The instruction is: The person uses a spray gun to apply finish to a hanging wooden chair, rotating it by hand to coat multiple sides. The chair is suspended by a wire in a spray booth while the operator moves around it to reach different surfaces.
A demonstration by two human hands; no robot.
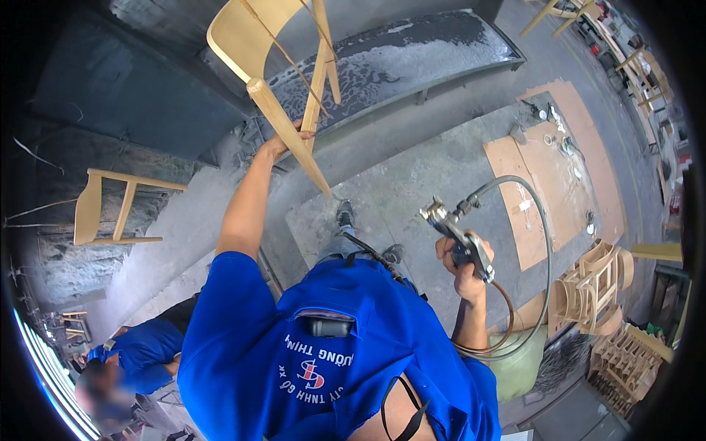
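Observation:
A pale wooden chair frame (239, 40) with a curved back panel hangs from thin wires at the top of the head view. My left hand (281, 141) reaches up and grips it low down by its legs; part of the fingers is hidden behind the wood. In my right hand (469, 268) is a metal spray gun (448, 228), its nozzle turned to the upper left. A grey hose (546, 220) loops from the gun round to my right forearm, beside a thinner brown hose (507, 309).
A wet trough (441, 59) lies beyond the chair frame. Another chair frame (107, 209) hangs at left. Cardboard sheets (544, 198) with small items cover the floor at right, near stacked wooden frames (592, 287). A co-worker in blue (147, 356) is at lower left.

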